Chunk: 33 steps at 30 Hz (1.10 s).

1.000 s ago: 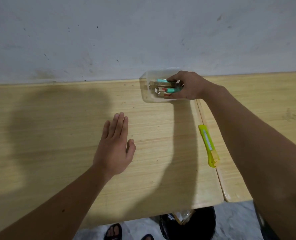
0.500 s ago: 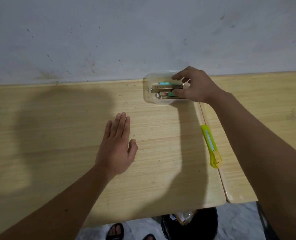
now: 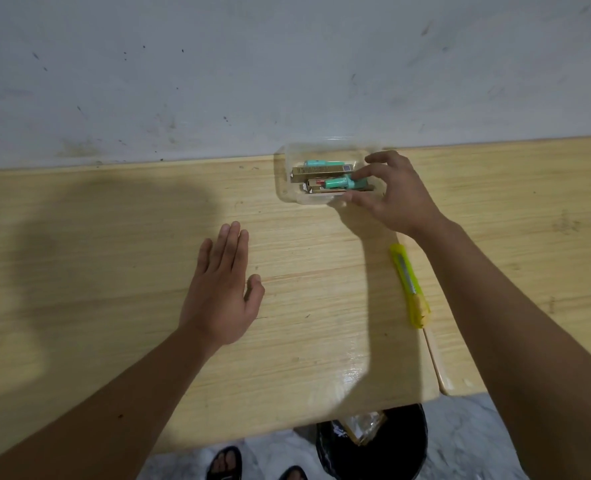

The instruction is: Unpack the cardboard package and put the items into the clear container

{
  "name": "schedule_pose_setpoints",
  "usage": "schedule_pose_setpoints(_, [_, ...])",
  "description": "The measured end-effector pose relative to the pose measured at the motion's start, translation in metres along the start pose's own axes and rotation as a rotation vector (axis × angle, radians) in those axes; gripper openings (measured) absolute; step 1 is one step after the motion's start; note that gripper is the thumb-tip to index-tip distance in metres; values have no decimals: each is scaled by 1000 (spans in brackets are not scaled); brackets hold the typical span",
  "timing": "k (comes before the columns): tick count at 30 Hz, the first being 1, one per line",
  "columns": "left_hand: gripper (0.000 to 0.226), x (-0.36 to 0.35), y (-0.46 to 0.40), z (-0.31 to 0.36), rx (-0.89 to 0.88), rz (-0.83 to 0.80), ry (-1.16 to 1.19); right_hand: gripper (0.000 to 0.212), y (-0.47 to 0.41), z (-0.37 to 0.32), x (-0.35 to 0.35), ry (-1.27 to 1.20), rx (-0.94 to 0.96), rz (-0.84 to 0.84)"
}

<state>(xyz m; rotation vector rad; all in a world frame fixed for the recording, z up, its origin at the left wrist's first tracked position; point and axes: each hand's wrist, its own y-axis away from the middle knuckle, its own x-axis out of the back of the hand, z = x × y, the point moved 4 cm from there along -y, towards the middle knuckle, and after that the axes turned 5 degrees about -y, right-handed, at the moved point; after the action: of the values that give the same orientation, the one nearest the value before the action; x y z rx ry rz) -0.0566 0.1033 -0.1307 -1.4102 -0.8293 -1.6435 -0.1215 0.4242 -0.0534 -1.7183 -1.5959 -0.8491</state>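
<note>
Lifted back from the clear container, right hand spreads empty; left hand stays flat.

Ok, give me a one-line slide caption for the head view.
Right hand reaches over the clear container of small boxes and tubes; left hand rests flat on the table.

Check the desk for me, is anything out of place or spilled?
Nothing is spilled or damaged. The small boxes and teal tubes lie jumbled inside the clear container, with the right hand at its edge. The yellow box cutter lies across the seam between the two desks.
</note>
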Motion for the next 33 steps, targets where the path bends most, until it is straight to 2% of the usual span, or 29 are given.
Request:
schedule_pose_setpoints(4, [75,0,0,0,1,9,9,47,0,-2,4,-34,7,18])
schedule_pose_setpoints(9, [75,0,0,-1,1,11,11,43,36,-4,10,-147,53,215])
schedule_pose_setpoints(14, [75,-1,0,-1,2,15,13,43,117,10,2,-272,-129,303])
schedule_pose_setpoints(17, [75,-1,0,0,4,4,19,48,164,15,-8,-243,-256,341])
schedule_pose_setpoints(22, [76,-1,0,0,0,0,21,71,219,6,-32,-211,-451,343])
schedule_pose_setpoints(27, [74,0,-1,0,-29,35,-1,55,223,1,-60,-39,-394,304])
schedule_pose_setpoints(30, [72,-2,2,-1,-25,49,-16,56,222,-1,-68,74,-327,263])
schedule_pose_setpoints(33, [71,-1,4,-2,-16,4,-70,63,224,-3,-68,132,-314,295])
